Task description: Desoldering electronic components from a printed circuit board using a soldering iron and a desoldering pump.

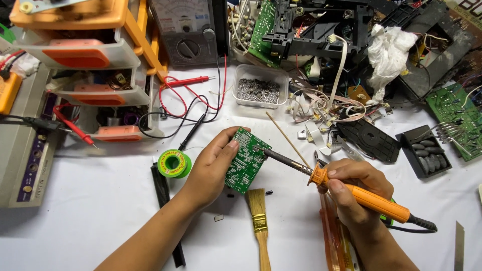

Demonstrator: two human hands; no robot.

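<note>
Left hand [213,168] half closed around a small green circuit board [245,159], thumb on the near face, other fingers hidden behind; board held tilted, just above the white worktop [100,211]. Right hand [354,193] clenched on the orange handle of a soldering iron [346,186], gripped like a pen; dark tip touching the upper edge of the board, close to the left thumb. Cable of the iron leaving to the right of the right hand, partly covered by the wrist.

Between both hands, on the worktop: a paintbrush [258,216] with a wooden handle, cut off at the bottom edge. Left of the left hand: a green spool of solder wire [174,163]. Beyond the hands: a clear box of small metal parts [258,90], and a thin wooden stick [288,138]. Under the right hand, something orange and transparent, hard to make out. Both forearms cut off below.
</note>
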